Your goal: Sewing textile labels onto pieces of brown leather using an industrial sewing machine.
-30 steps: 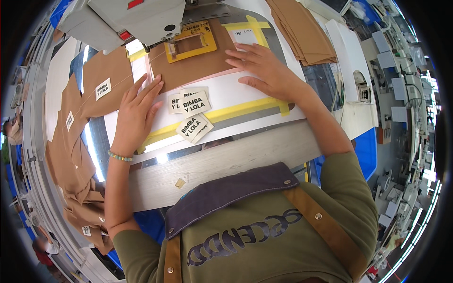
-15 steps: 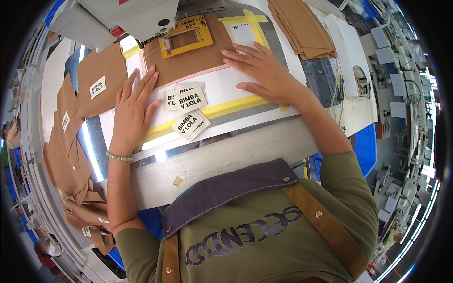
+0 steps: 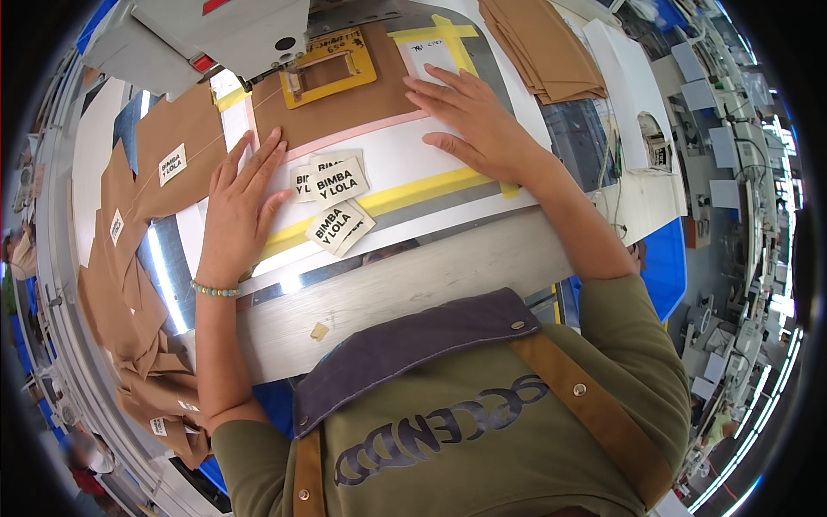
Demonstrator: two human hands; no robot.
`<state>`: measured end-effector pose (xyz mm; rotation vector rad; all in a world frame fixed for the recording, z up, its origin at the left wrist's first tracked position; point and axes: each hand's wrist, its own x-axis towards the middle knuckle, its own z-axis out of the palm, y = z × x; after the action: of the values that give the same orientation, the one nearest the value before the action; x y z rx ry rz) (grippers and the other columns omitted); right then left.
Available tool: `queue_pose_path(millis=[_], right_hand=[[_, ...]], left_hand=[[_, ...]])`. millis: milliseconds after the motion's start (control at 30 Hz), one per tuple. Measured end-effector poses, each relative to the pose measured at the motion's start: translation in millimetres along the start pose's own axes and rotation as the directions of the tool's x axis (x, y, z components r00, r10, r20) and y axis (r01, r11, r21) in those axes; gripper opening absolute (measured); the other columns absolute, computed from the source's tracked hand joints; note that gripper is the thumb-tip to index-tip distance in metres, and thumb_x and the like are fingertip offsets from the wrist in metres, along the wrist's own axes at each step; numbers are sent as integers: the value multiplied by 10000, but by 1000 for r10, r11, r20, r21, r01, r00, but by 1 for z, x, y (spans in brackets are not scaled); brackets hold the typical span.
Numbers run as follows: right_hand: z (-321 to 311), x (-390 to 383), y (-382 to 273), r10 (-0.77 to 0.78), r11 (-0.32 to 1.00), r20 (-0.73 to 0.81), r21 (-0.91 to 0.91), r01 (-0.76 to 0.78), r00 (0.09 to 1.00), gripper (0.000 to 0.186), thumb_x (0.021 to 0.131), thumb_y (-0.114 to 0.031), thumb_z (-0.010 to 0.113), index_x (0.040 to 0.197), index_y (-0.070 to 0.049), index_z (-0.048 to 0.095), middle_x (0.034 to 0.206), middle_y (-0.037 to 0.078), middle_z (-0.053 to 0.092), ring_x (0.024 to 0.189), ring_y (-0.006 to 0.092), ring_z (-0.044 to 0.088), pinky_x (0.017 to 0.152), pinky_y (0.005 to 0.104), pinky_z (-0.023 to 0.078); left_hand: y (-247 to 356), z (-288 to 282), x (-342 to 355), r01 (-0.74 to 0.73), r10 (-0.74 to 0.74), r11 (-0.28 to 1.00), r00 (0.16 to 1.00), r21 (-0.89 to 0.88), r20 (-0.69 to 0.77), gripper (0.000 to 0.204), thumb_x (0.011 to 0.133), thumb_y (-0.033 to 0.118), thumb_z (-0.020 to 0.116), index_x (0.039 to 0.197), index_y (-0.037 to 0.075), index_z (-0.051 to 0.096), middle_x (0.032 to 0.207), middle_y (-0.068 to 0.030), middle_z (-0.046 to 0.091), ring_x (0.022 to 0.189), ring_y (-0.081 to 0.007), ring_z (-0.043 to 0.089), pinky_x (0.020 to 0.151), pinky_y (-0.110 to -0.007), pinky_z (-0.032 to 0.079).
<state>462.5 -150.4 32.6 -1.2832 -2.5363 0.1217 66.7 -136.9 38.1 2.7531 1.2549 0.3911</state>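
- Nearby, a pale wooden surface [image 3: 413, 267] crosses the foreground.
- Just beyond it, loose white labels [image 3: 340, 181] with dark lettering lie overlapping between the hands, apparently unused so far.
- The left hand [image 3: 237, 214] rests palm down, fingers released, their tips at the near-left edge of a brown piece [image 3: 345, 114].
- The right hand [image 3: 484, 131] also lies palm down, grasping nothing, its fingertips at that piece's right edge.
- Leftward, a trail of brown material [image 3: 125, 284] already bears labels, so that portion seems done.
- Farther up, a yellow frame [image 3: 332, 93] sits on the brown piece, beside a white machine head [image 3: 207, 39]; whether it holds a label is unclear.
- At upper right, a brown stack [image 3: 543, 52] shows no labels and seems left to do.
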Motion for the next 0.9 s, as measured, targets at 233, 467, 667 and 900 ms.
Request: queue_pose_path(millis=[233, 467, 667, 900], right_hand=[[-1, -2, 8, -19, 1000, 4, -23, 19, 1000, 647, 1135, -496, 513, 1649, -103, 496, 1768, 69, 392, 1666, 331, 249, 1362, 549, 185], [-3, -3, 4, -30, 997, 82, -65, 36, 996, 645, 1130, -526, 510, 1657, -155, 495, 1764, 53, 401, 1670, 308, 254, 1376, 569, 144], [-1, -1, 3, -32, 999, 46, 19, 32, 998, 638, 1127, -485, 523, 1671, -155, 472, 1774, 49, 383, 1669, 305, 256, 1383, 554, 140], [-5, -3, 2, -27, 998, 84, -54, 31, 996, 637, 1131, -517, 512, 1637, -130, 521, 1768, 36, 396, 1659, 275, 276, 1381, 536, 159]], left_hand=[[-5, 1, 0, -23, 17, 995, 998, -100, -64, 576, 1030, 226, 702, 1581, 106, 583, 1656, -53, 566, 1592, -350, 410, 1286, -511, 353], [-9, 3, -1, -16, 11, 997, 998, -74, -61, 536, 1039, 183, 693, 1558, 91, 599, 1592, -78, 625, 1559, -359, 459, 1263, -511, 381], [-14, -2, -6, 39, -47, 987, 998, -158, -44, 559, 1022, 151, 698, 1567, 86, 593, 1606, -84, 611, 1551, -371, 463, 1258, -507, 388], [-8, -3, -1, 5, -7, 995, 1000, -102, -20, 537, 1024, 206, 697, 1537, 70, 621, 1667, -39, 560, 1584, -355, 426, 1302, -502, 337]])
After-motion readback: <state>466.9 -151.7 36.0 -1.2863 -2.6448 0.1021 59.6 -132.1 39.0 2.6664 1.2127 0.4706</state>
